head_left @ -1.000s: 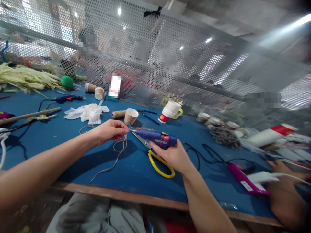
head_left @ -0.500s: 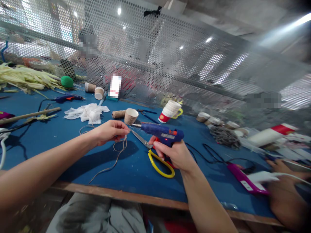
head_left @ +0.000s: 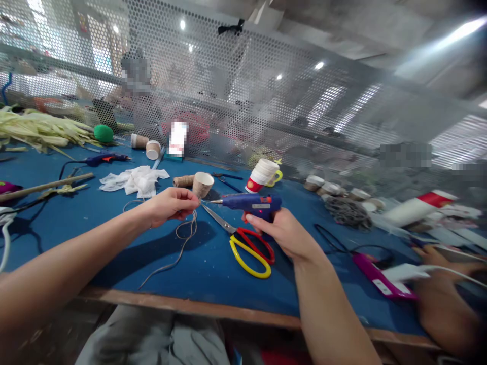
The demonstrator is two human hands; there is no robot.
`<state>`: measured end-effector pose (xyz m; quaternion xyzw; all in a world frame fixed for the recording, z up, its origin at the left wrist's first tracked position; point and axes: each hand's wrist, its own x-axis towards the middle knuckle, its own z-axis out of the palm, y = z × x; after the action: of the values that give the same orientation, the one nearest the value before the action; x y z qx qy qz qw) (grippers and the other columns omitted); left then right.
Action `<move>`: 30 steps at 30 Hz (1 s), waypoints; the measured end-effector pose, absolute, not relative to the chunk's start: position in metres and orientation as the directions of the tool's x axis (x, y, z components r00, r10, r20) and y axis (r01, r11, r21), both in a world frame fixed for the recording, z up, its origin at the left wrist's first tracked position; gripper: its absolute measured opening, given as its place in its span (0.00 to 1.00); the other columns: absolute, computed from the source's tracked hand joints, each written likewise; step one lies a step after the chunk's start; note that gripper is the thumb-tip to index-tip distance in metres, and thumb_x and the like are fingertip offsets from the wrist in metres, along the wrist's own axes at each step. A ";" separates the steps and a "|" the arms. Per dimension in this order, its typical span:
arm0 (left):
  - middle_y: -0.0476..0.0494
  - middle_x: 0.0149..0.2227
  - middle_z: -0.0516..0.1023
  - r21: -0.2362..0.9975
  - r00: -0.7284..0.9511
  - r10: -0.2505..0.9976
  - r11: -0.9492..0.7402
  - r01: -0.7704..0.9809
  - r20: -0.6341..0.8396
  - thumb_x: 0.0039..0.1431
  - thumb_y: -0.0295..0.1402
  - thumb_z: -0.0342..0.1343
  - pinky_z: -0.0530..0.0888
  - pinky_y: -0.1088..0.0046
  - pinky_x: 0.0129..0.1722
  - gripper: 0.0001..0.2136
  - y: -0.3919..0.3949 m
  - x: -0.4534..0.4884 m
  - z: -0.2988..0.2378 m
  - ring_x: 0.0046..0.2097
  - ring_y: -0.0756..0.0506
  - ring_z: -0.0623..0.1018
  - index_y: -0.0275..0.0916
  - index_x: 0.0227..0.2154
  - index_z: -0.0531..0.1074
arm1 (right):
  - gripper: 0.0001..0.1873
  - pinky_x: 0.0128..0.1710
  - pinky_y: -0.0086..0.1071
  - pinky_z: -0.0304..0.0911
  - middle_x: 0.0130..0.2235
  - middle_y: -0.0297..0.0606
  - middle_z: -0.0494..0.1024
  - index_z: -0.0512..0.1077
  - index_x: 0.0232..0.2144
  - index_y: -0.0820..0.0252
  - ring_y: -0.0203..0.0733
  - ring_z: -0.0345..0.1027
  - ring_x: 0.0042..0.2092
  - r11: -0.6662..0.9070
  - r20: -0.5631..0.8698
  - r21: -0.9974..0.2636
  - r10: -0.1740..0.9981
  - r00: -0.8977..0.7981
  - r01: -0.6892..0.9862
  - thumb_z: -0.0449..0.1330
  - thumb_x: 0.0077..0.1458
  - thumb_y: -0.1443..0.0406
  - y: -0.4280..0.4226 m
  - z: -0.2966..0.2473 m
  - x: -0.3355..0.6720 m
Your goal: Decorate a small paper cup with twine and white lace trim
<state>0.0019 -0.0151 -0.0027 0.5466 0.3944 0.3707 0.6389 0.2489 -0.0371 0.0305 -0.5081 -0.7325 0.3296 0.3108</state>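
Note:
My right hand (head_left: 283, 225) is wrapped round a blue glue gun (head_left: 253, 202), whose metal nozzle points left. Just short of that nozzle, my left hand (head_left: 173, 205) pinches thin brown twine (head_left: 182, 255); its loose tail loops down onto the table. Behind the left fingertips stands a small paper cup (head_left: 203, 184) wrapped in twine, with a spool of twine (head_left: 184, 181) beside it. Scissors (head_left: 249, 248) with one red and one yellow handle lie below the glue gun, blades partly apart. The exact end of the twine is hidden by my fingers.
White cloth (head_left: 135, 181) lies to the left, and stacked paper cups (head_left: 262, 175) stand behind the gun. At right are grey cord (head_left: 348, 212), a purple power strip (head_left: 382, 276) and another person's hand (head_left: 437, 263). Perforated metal mesh (head_left: 228, 101) borders the back of the blue table.
The glue gun has levelled out, its rear end swinging slightly left, and my right hand shows clear of the scissor handles. My left hand keeps its pinch on the twine. The view has shifted slightly.

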 end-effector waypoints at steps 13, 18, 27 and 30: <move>0.53 0.18 0.62 0.976 0.381 0.919 -0.166 0.141 0.101 0.47 0.28 0.53 0.55 0.77 0.20 0.03 -0.013 0.014 0.032 0.20 0.56 0.60 0.36 0.22 0.65 | 0.17 0.18 0.26 0.56 0.16 0.31 0.65 0.64 0.21 0.62 0.31 0.58 0.19 0.139 0.157 -0.771 0.987 -0.025 0.621 0.58 0.46 0.54 -0.014 0.044 0.262; 0.52 0.19 0.64 0.968 0.433 0.895 -0.195 0.159 0.109 0.47 0.28 0.53 0.56 0.77 0.21 0.03 -0.001 0.020 0.038 0.20 0.56 0.61 0.36 0.21 0.65 | 0.15 0.18 0.26 0.59 0.18 0.33 0.68 0.64 0.23 0.62 0.33 0.62 0.19 -0.025 0.120 -0.714 0.980 0.158 0.700 0.56 0.49 0.56 0.024 0.023 0.273; 0.53 0.18 0.63 1.000 0.546 0.837 0.006 0.026 -0.019 0.47 0.30 0.55 0.55 0.78 0.20 0.05 0.006 0.022 0.033 0.19 0.56 0.61 0.36 0.22 0.65 | 0.19 0.27 0.29 0.56 0.26 0.46 0.75 0.70 0.18 0.65 0.46 0.70 0.33 -0.151 0.095 -0.372 0.975 0.200 0.916 0.52 0.52 0.57 0.058 -0.018 0.293; 0.53 0.18 0.63 0.999 0.577 0.816 0.042 -0.015 -0.025 0.47 0.31 0.55 0.54 0.78 0.20 0.05 0.003 0.022 0.023 0.20 0.56 0.61 0.36 0.23 0.65 | 0.20 0.29 0.30 0.57 0.30 0.49 0.76 0.73 0.22 0.65 0.48 0.70 0.37 -0.193 0.064 -0.284 0.974 0.219 0.939 0.50 0.53 0.56 0.063 -0.024 0.296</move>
<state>0.0222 0.0034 0.0230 0.6120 0.3272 0.3233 0.6433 0.2962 0.0627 -0.0238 -0.7696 -0.6213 0.0649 0.1321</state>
